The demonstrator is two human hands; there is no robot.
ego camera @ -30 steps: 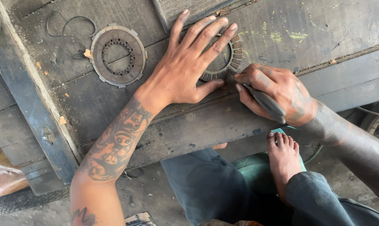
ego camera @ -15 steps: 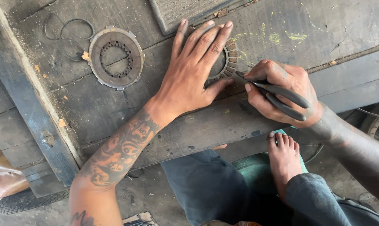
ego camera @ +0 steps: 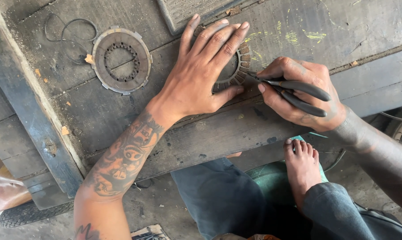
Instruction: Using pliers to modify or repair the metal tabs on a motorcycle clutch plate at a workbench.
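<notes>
— Pressing flat, the left hand (ego camera: 198, 78) spreads its fingers open over the round grey friction disc with blocky pads around its rim (ego camera: 238, 66); that grip is apart, holding nothing, only pinning the disc to the worn dark wooden tabletop (ego camera: 98, 111). What could go wrong?

— Farther left, a second ring-shaped metal plate with a toothed inner edge (ego camera: 122, 60) lies well apart from the hands, beside a loop of thin black wire (ego camera: 70, 33), so neither is at risk. The trouble sits at the pinned disc. The right hand (ego camera: 298, 91) is clamped around the black-handled pliers (ego camera: 294, 91), whose tip meets the disc's rim just beside the left thumb. I judge that if the tip slips off a pad, it could jab that thumb or skid the disc away.

— Anything else?

— The disc sits near the tabletop's front edge, above a bare foot (ego camera: 301, 166); a dropped tool could land there.

— Packages, labels, signs?

— None on the tabletop; only faint yellow chalk-like marks (ego camera: 310, 34) at its upper right.
</notes>
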